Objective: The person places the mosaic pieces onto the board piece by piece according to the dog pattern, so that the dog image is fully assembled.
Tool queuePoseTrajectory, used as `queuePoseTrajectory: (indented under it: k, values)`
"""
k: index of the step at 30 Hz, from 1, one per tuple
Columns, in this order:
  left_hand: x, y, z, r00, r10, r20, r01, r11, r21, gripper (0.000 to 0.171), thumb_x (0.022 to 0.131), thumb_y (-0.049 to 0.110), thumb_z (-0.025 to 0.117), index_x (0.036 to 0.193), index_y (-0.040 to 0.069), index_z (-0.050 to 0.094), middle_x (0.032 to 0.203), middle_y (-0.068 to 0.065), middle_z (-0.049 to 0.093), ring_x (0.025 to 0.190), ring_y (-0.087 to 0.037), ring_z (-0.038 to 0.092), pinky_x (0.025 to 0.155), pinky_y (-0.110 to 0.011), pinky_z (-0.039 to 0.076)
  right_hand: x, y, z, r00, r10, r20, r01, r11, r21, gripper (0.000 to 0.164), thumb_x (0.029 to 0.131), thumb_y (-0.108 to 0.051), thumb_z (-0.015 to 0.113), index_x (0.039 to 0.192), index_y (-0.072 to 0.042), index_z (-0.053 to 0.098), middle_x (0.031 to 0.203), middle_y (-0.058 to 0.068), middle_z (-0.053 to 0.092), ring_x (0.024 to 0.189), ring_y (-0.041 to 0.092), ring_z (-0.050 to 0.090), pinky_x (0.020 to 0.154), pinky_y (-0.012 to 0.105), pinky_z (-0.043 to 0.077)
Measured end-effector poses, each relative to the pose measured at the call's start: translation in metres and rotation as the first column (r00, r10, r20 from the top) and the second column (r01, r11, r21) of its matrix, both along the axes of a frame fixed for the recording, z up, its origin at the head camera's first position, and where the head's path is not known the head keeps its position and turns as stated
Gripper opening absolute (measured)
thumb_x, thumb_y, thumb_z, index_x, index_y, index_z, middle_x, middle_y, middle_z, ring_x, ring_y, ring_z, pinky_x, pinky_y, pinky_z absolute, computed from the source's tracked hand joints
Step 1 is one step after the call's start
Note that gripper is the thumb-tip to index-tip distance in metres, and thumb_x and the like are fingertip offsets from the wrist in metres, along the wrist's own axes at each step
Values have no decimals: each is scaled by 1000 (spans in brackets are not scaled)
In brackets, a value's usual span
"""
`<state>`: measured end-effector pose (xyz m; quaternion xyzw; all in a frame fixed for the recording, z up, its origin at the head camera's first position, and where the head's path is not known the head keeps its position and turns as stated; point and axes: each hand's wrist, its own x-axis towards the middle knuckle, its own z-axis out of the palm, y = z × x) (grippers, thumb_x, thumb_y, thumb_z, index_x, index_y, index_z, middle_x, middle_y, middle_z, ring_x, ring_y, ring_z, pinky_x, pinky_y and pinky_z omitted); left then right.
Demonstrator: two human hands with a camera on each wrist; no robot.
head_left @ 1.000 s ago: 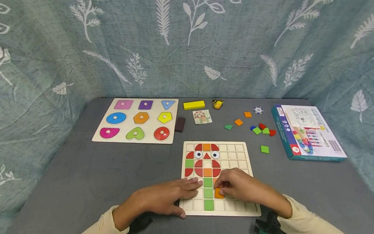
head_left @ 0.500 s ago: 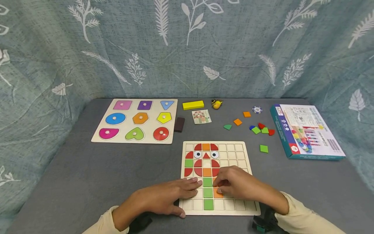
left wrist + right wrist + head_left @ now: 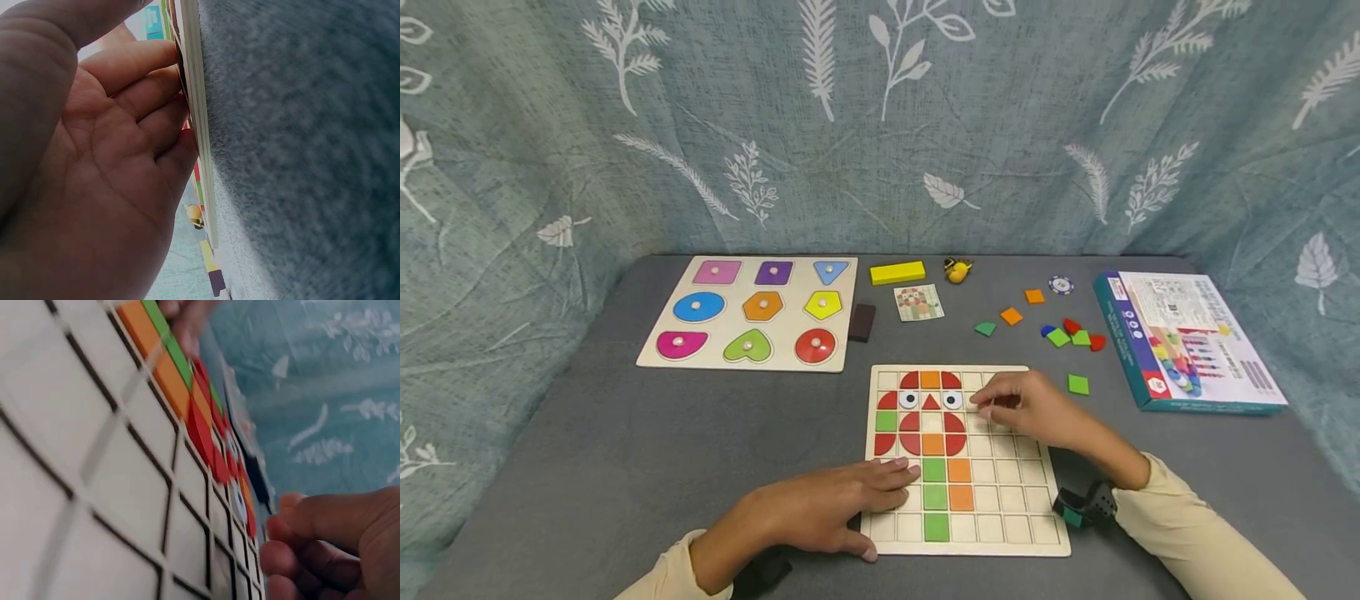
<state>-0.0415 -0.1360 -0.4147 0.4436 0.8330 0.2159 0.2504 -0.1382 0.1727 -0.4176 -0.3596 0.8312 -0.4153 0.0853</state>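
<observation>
A wooden grid board [image 3: 1022, 500] lies at the front of the table, with red, orange and green tiles and two round eye pieces set in its cells. My left hand [image 3: 842, 500] rests on its left edge, fingers straight; the left wrist view has the fingertips over the board's rim [image 3: 199, 112]. Above the upper right cells is my right hand [image 3: 1033, 408], fingers loosely bent and nothing seen between them. Two orange tiles [image 3: 960, 484] sit in the cells right of the column of green tiles [image 3: 935, 497].
Loose green, red, blue and orange tiles lie behind and right, beside a boxed set [image 3: 1195, 342]. A shape puzzle [image 3: 745, 283] is at back left. Near it are a pattern card [image 3: 919, 302], a yellow block [image 3: 898, 272], a dark block [image 3: 862, 322] and a bee figure [image 3: 958, 269].
My right hand has let go of the lower orange tile, now flat in its cell, and moved up and right across the board. The left hand has stayed put.
</observation>
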Motion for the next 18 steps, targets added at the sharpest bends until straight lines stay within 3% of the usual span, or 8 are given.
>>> queuePoseTrajectory:
  k: [8, 14, 18]
  values:
    - [1, 0, -1, 1000, -2, -5, 2, 1000, 14, 70, 87, 29, 74, 147, 9, 43, 158, 0, 26, 145, -18, 20, 111, -36, 29, -25, 14, 2, 978, -170, -120, 170, 985, -14, 18, 89, 2, 67, 106, 3, 73, 95, 5, 68, 77, 14, 58, 67, 26, 50]
    - [1, -1, -1, 1000, -13, -14, 13, 1000, 21, 69, 88, 29, 73, 147, 8, 43, 158, -1, 26, 145, -19, 20, 111, -35, 28, -42, 24, -2, 956, -268, -121, 266, 964, -29, 22, 89, 3, 66, 110, 8, 69, 104, 15, 67, 89, 27, 65, 75, 27, 53]
    - [1, -2, -1, 1000, -11, -14, 12, 1000, 23, 69, 88, 29, 73, 147, 8, 43, 158, -1, 26, 145, -19, 20, 111, -35, 29, -53, 28, -1, 933, -337, -123, 334, 941, -50, 25, 89, 2, 67, 113, 10, 67, 111, 21, 66, 93, 34, 66, 77, 35, 54]
